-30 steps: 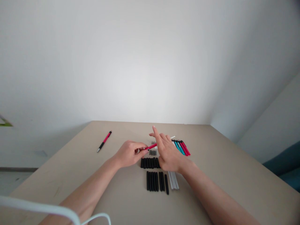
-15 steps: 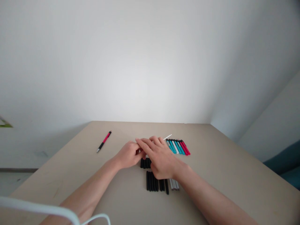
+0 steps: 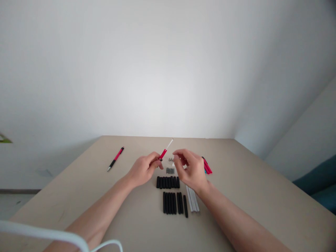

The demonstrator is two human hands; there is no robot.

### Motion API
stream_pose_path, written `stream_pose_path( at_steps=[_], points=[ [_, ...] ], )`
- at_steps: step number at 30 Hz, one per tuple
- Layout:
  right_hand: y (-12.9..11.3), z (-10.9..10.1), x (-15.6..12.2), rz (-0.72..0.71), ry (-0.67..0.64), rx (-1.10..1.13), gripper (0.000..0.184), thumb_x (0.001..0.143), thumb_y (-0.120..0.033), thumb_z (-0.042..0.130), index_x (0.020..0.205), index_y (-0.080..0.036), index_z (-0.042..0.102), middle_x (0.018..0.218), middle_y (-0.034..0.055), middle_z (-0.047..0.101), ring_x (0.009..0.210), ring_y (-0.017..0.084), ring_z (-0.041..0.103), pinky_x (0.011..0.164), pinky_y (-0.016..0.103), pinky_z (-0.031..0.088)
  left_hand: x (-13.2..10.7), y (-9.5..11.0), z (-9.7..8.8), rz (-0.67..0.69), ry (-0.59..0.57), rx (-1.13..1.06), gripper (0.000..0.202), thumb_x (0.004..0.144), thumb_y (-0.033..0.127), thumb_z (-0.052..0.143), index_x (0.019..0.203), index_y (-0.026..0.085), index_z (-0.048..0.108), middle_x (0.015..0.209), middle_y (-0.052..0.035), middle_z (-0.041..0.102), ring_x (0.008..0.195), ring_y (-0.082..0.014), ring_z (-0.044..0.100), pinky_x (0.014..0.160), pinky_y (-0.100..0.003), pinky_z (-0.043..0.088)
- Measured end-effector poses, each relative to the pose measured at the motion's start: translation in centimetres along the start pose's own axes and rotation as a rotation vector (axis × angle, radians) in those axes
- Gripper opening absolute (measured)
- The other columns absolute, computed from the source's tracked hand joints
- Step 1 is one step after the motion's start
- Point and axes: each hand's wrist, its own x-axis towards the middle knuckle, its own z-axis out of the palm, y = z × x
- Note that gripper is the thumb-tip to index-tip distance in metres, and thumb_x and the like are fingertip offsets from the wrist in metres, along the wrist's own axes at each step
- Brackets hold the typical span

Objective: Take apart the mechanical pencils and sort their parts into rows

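My left hand [image 3: 144,169] is closed on a red pen barrel [image 3: 163,154], which tilts up to the right. Out of its upper end sticks a thin white refill [image 3: 169,144]. My right hand [image 3: 191,168] is just to the right, above the table, its fingers curled and the thumb and index tips slightly apart; I see nothing between them. Small metal tips [image 3: 170,159] and a group of springs [image 3: 170,170] lie between the hands. Nearer to me is a row of short black grips [image 3: 168,182].
Several black tubes [image 3: 169,203] and white refills [image 3: 193,201] lie in front. Red barrels [image 3: 207,165] show behind my right hand, the others there mostly hidden. A whole red and black pen [image 3: 116,159] lies at the left. A pale cable [image 3: 52,235] crosses the lower left.
My hands have moved apart; the right hand has shifted right. The red barrel with the refill now shows in my left hand, and the springs and metal tips have come into view.
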Motion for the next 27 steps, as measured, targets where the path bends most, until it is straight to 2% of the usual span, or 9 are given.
stream_pose_path(
  at_steps=[3,6,9,13,16,21,24,27],
  points=[
    [0.6,-0.2,0.1,0.201,0.051,0.075,0.020,0.084,-0.027,0.052,0.101,-0.018,0.056,0.067,-0.0006,0.061,0.053,0.011,0.052,0.052,0.022,0.041,-0.1,0.1,-0.1,0.000,-0.052,0.072,0.017,0.090,0.025,0.042,0.081,0.020,0.055,0.073,0.0035,0.068,0.049,-0.0091,0.047,0.054,-0.020,0.035],
    [1.0,-0.1,0.1,0.276,0.052,0.157,0.018,0.085,-0.031,0.051,0.094,-0.017,0.059,0.070,0.0015,0.065,0.058,0.012,0.058,0.054,0.022,0.044,-0.2,0.2,-0.2,-0.002,-0.080,0.124,0.014,0.088,0.023,0.045,0.081,0.022,0.057,0.072,0.0052,0.069,0.051,-0.0095,0.050,0.055,-0.020,0.035],
    [1.2,0.0,0.0,0.299,0.025,0.194,0.016,0.085,-0.032,0.052,0.086,-0.017,0.060,0.069,0.0024,0.066,0.059,0.013,0.060,0.056,0.022,0.045,-0.1,0.1,-0.4,0.008,-0.077,0.175,0.012,0.086,0.023,0.047,0.082,0.022,0.057,0.073,0.0056,0.070,0.056,-0.0104,0.055,0.059,-0.020,0.037],
    [1.4,0.3,-0.1,0.308,0.012,0.247,0.019,0.084,-0.033,0.054,0.094,-0.018,0.059,0.071,0.0021,0.067,0.059,0.013,0.059,0.054,0.022,0.044,-0.1,0.0,-0.5,0.021,-0.066,0.238,0.012,0.086,0.024,0.047,0.081,0.023,0.058,0.071,0.0058,0.069,0.057,-0.0109,0.056,0.060,-0.021,0.037],
    [1.6,0.4,-0.2,0.333,0.005,0.223,0.021,0.085,-0.036,0.053,0.081,-0.017,0.061,0.067,0.0021,0.066,0.053,0.011,0.054,0.052,0.021,0.042,0.0,-0.1,-0.5,0.043,-0.058,0.267,0.012,0.086,0.024,0.047,0.081,0.024,0.059,0.069,0.0055,0.068,0.057,-0.0113,0.056,0.062,-0.022,0.038],
    [2.0,0.6,-0.1,0.373,-0.037,0.255,0.026,0.085,-0.039,0.054,0.075,-0.016,0.062,0.066,0.0023,0.067,0.051,0.010,0.051,0.049,0.021,0.040,0.2,-0.2,-0.5,0.187,0.016,0.296,0.010,0.083,0.020,0.052,0.077,0.020,0.060,0.071,0.0012,0.067,0.071,-0.0153,0.058,0.082,-0.031,0.038],
    [1.7,0.7,-0.3,0.356,-0.121,0.260,0.026,0.085,-0.037,0.054,0.072,-0.016,0.063,0.065,0.0018,0.066,0.051,0.010,0.050,0.049,0.021,0.038,0.3,-0.3,-0.3,0.224,0.082,0.272,0.007,0.084,0.021,0.054,0.083,0.019,0.061,0.076,-0.0014,0.067,0.074,-0.0164,0.057,0.080,-0.032,0.039],
    [1.2,1.0,-0.4,0.330,-0.212,0.261,0.026,0.084,-0.036,0.055,0.069,-0.016,0.064,0.063,0.0006,0.065,0.050,0.009,0.049,0.048,0.020,0.036,0.2,-0.6,0.0,0.223,0.082,0.174,0.011,0.087,0.022,0.051,0.087,0.019,0.061,0.080,-0.0021,0.067,0.074,-0.0147,0.058,0.075,-0.028,0.042]
  ],
)
